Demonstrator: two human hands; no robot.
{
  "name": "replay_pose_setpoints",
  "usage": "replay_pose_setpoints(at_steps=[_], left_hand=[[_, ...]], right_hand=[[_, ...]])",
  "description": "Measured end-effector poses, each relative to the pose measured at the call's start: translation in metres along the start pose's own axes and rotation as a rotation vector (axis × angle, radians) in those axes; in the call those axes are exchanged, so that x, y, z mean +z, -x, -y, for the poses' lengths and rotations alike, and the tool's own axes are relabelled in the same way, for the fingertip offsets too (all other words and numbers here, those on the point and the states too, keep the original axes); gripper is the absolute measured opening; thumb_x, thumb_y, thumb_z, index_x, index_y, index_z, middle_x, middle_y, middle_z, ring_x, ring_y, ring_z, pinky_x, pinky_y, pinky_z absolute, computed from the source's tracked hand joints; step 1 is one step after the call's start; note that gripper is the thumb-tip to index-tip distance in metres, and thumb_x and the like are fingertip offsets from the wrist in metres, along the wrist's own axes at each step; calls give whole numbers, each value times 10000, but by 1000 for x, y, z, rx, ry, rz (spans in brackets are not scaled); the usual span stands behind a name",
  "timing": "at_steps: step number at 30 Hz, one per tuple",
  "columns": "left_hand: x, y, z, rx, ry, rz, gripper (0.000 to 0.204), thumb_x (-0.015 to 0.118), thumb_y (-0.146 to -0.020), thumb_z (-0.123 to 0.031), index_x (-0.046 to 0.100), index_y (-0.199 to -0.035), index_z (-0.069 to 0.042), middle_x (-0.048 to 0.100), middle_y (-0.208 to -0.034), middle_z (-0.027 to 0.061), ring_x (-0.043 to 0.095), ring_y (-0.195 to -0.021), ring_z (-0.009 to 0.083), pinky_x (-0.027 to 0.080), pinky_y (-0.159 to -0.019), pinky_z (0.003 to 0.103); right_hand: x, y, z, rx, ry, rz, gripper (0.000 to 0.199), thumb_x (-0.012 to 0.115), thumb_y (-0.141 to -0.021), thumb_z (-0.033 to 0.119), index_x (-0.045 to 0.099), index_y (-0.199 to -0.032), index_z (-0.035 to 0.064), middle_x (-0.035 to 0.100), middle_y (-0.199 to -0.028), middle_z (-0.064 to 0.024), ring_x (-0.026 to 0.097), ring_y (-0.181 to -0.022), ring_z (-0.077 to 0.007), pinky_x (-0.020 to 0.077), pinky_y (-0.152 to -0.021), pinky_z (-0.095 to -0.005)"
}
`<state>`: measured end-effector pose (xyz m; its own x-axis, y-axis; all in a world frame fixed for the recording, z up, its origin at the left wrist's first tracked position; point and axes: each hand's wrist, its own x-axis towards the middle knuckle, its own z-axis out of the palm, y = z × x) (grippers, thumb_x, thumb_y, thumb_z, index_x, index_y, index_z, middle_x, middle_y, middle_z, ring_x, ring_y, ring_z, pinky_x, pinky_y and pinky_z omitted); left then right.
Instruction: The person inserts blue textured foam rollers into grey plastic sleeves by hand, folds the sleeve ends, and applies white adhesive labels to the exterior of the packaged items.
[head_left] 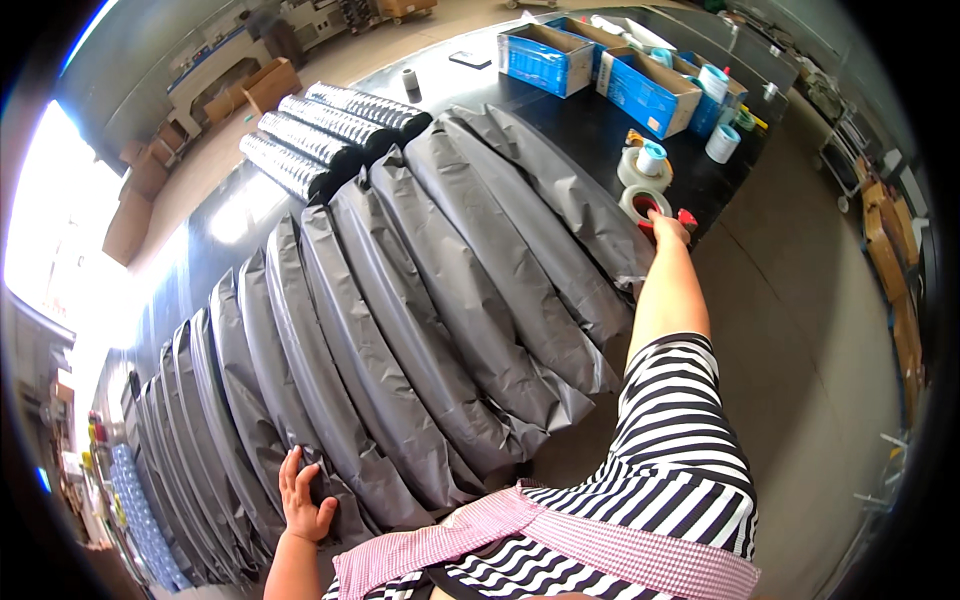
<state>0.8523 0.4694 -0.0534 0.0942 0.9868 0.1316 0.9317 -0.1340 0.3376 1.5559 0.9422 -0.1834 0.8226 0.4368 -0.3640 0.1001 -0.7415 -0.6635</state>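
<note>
A row of long rolls wrapped in dark grey plastic (450,290) lies side by side across the table before me. My left hand (307,497), fingers stretched out, rests on the near ends of the wrapped rolls. On the right, my reaching right hand (670,230) is closed on a red tape dispenser (686,217) holding a roll of tape (632,199); my fingers partly hide its handle. Just beyond it are more tape rolls (642,170), one small light-blue roll sitting on top. The wrapped roll (560,190) at the right end of the row lies nearest to this hand.
Several black-and-white patterned rolls (325,135) lie at the table's far left. Blue cardboard boxes (645,92) and small rolls (722,143) stand at the back right of the black table (455,90). Beyond its right edge are floor and a wheeled cart (845,165).
</note>
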Motion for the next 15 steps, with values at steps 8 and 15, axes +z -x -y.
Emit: replay_pose_setpoints(at_steps=[8, 15], left_hand=[[4, -19, 12, 58, 63, -31, 621, 613, -876, -587, 584, -1262, -103, 403, -1539, 217, 373, -1406, 440, 290, -1151, 519], [-9, -10, 12, 69, 80, -27, 598, 724, -825, -439, 579, -1325, -145, 378, -1565, 151, 336, -1434, 397, 287, -1164, 503]], right_hand=[[-95, -9, -15, -88, -1043, 351, 466, 677, -931, 292, 544, -1300, 40, 717, -1066, -204, 720, -808, -285, 506, -574, -268], [-129, 290, -36, -532, -1433, 626, 447, 547, -988, 310, 552, -1308, -2, 671, -1168, -212, 669, -955, -282, 548, -732, -342]])
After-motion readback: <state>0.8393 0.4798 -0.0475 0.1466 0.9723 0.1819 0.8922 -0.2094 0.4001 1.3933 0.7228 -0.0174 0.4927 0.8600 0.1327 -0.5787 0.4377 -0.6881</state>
